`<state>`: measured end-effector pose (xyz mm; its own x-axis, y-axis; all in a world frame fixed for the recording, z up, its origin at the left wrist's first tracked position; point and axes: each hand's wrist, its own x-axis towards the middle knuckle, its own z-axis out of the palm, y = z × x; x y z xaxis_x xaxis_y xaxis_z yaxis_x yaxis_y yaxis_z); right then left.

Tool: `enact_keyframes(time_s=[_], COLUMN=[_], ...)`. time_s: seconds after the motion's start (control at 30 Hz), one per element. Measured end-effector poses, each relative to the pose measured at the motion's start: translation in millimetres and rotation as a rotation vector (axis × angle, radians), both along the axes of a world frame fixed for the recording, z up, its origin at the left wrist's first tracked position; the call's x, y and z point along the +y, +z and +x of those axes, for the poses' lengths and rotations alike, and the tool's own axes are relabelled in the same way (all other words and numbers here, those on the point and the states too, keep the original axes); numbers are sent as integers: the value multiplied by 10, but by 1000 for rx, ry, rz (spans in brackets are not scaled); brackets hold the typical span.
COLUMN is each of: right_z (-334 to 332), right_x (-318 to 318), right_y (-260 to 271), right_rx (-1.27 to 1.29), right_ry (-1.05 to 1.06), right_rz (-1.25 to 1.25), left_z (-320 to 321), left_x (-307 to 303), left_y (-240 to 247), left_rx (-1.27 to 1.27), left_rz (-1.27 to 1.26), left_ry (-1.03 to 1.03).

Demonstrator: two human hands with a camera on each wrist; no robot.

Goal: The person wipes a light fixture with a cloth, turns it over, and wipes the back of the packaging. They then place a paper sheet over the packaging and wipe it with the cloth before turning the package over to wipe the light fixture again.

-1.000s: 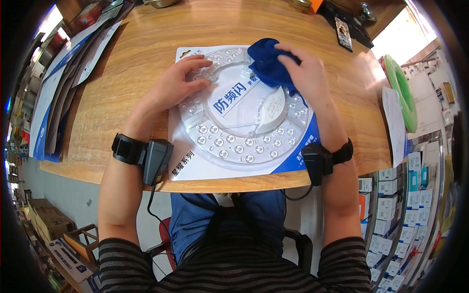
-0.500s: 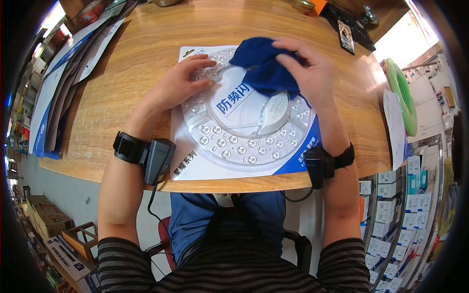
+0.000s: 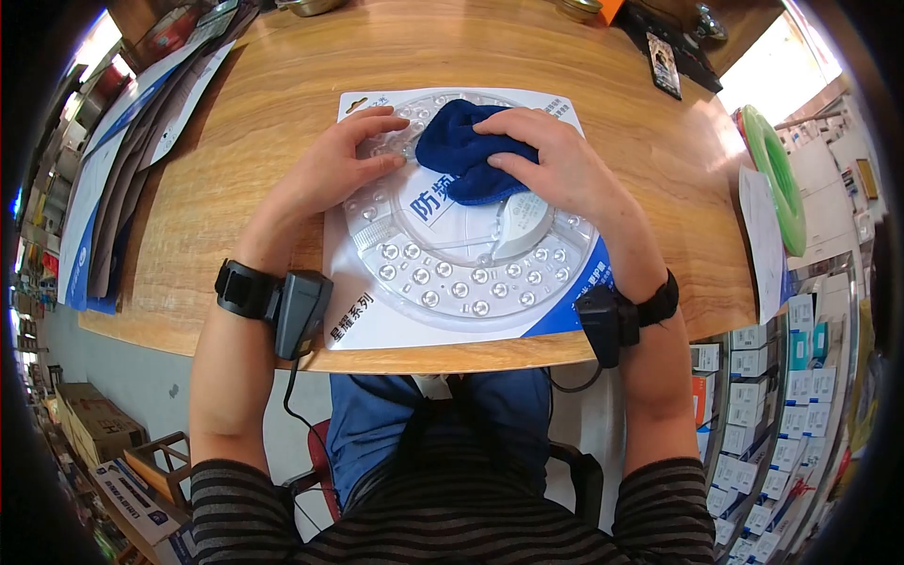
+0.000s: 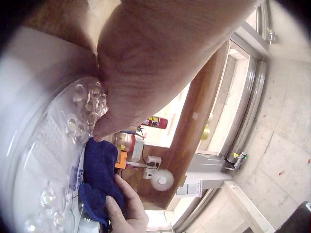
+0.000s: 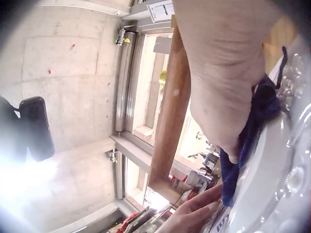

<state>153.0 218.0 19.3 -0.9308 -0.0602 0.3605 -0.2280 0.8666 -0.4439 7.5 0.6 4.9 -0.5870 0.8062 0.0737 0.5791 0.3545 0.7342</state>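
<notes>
Shelves of boxes (image 3: 753, 443) stand in the room at the person's right, and the wooden table (image 3: 282, 66) carries the flat lamp package (image 3: 447, 271) at its front edge. On this package the left hand (image 3: 350, 158) rests, fingers loosely apart. The right hand (image 3: 556, 158), nearer to the blue cloth (image 3: 457, 151), holds it between thumb and fingers; bunched over the package's upper middle, the cloth extends from this grip toward the left hand.
</notes>
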Motion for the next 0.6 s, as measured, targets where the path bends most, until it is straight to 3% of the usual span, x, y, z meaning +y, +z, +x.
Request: enact_keyframes(time_s=[0.27,0.37,0.43,0.6], right_z=[-3,11,-18,-55], right_x=[-17,-26,-6,127], right_y=[3,90,101,62], right_rx=[14,164,339,521], right_ry=[-28,5,-111,-177], right_rz=[29,-81,-314,-169], left_z=[-11,7,10,17], left_x=[1,-5,-10,-6], left_y=[-19,-11,15,18], left_rx=[18,-1,6,38], left_rz=[13,33,25,-1], left_ry=[-13,-10,-14,-8])
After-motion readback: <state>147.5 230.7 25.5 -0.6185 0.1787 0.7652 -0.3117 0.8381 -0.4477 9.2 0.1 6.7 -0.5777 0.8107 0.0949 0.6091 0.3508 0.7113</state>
